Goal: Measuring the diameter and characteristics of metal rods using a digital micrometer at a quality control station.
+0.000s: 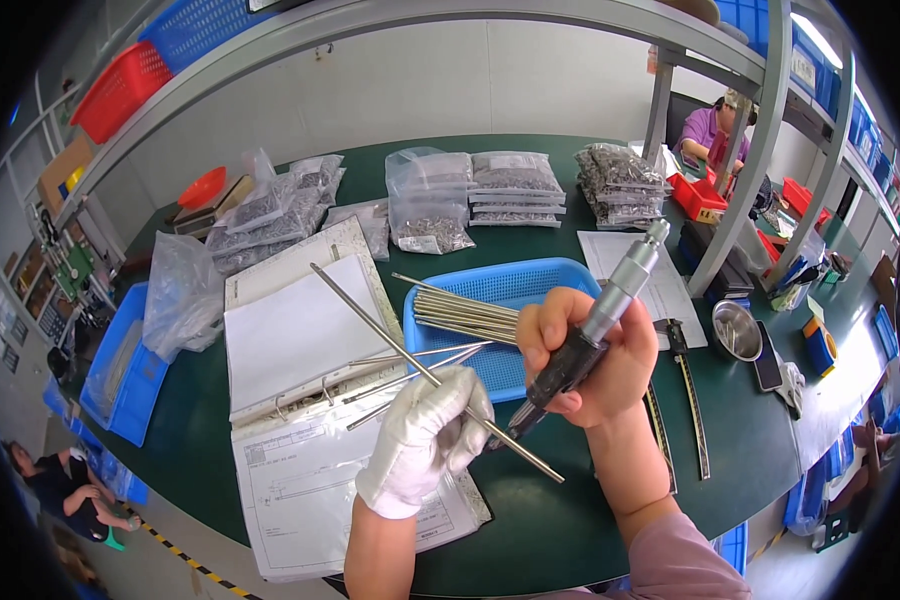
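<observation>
Surface: dark green bench top point(555, 545), running beneath a grey metal frame point(765, 150); clear plastic bags of small metal parts point(430, 205) are stacked along its far side.
Left grip: my white-gloved left hand point(420, 435) is closed on a long, thin, silver metal rod point(400, 347).
Rod position: held slantwise above the open ring binder point(305, 330) and the surface, its lower end projecting to the right of my glove.
Right grip: my bare right hand point(605, 375) is wrapped around a black-and-silver micrometer point(622, 285), thimble pointing up and away from me.
Micrometer to rod: the lower end of the tool is beside the rod near my glove; I cannot tell whether its faces touch the metal.
Basket: blue perforated plastic basket point(560, 280), behind my hands, contains a bundle of similar silver rods point(460, 312).
Loose rods: a few more point(420, 353) lie across the binder toward the basket.
Beside right forearm: black-and-silver caliper point(692, 410), lying flat.
Progress: one rod appears to be at the gauging stage; the others are out of hand. Which group has been checked and which remains, I cannot determine.
</observation>
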Demonstrator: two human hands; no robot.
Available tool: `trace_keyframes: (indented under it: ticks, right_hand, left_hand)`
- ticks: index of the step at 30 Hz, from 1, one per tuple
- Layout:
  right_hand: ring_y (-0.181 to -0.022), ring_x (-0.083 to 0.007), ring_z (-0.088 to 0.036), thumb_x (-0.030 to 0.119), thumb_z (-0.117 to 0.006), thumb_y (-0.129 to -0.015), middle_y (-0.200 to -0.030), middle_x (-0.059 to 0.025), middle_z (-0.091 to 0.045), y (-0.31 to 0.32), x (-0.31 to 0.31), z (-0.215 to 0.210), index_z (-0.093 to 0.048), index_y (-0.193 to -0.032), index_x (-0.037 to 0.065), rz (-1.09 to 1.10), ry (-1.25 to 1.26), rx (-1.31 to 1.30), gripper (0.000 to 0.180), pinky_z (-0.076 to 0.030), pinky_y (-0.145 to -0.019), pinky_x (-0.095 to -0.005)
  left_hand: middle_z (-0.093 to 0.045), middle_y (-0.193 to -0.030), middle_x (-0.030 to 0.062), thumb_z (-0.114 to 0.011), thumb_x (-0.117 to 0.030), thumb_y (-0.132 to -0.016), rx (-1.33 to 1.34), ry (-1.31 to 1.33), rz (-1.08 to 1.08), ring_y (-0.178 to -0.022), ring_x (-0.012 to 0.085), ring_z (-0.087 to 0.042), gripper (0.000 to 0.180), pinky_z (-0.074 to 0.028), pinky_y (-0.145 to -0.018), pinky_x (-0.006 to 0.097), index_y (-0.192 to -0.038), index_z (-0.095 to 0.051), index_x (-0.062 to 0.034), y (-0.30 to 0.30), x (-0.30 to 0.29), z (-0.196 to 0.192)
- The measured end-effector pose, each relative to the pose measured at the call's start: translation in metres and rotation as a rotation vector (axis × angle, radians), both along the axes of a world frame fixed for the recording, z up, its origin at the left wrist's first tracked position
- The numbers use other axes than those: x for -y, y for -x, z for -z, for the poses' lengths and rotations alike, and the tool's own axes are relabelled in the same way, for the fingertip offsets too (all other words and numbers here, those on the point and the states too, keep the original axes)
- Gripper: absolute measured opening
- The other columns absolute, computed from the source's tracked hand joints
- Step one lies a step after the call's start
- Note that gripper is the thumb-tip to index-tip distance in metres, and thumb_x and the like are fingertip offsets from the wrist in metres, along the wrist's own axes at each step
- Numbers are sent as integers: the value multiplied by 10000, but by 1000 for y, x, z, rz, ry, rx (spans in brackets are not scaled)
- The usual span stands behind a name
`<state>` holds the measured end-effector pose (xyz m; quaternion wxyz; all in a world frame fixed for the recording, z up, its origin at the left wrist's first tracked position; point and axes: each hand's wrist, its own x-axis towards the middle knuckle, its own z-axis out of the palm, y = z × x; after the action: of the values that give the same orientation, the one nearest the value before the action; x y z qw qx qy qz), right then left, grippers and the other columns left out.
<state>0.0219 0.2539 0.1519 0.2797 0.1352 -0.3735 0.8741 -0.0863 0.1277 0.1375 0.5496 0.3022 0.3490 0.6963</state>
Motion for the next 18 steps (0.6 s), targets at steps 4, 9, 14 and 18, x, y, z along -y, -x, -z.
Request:
trace_keyframes:
  ticks: [4,9,14,18]
  right_hand:
    - [-321,-107,-349,522,-246,-807,-702,-144,-445,0,-1,0,-409,-719,-19,-24,24,27,572,-336,-284,-189]
    - [-324,-117,-352,516,-253,-809,-718,-138,-434,1,-2,2,-393,-726,-9,-72,73,-19,549,-336,-281,-189]
    - [-326,-124,-357,514,-282,-804,-736,-142,-432,3,-3,5,-389,-733,-7,-125,109,-19,536,-345,-283,-201]
    - [-329,-128,-361,523,-291,-798,-739,-143,-430,4,-4,6,-388,-740,-8,-162,133,-39,543,-350,-286,-210]
  left_hand:
    - [-488,-516,38,-407,-269,-878,25,-5,23,-377,74,-393,321,-296,-357,166,-709,-510,-16,0,-1,1]
    - [-481,-525,47,-405,-260,-876,142,15,53,-373,86,-392,314,-297,-343,180,-710,-492,-9,0,-3,3]
    - [-479,-545,49,-410,-255,-871,125,-23,90,-383,85,-402,299,-306,-343,174,-715,-478,-9,1,-5,6]
    - [-478,-553,48,-406,-260,-871,155,-11,136,-393,80,-411,305,-312,-348,163,-712,-471,-9,1,-7,8]
